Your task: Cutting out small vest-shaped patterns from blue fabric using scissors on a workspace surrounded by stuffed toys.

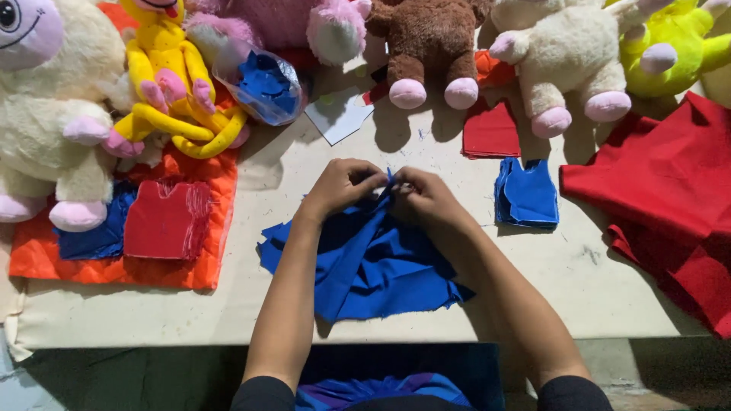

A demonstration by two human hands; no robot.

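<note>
A crumpled piece of blue fabric (377,262) lies on the pale table (251,304) in front of me. My left hand (341,185) and my right hand (422,196) meet at its far edge, fingers pinched together on a raised fold of the cloth. The fingertips are close together and partly hide what they pinch. A neat stack of blue cut fabric pieces (527,194) lies just right of my right hand.
Plush toys line the far edge: cream (46,114), yellow (164,68), brown (426,38), cream (563,61), green (670,46). A bag of blue scraps (263,84), red cut pieces (164,221) on orange cloth, a red square (491,129) and a large red fabric (670,198) surround me.
</note>
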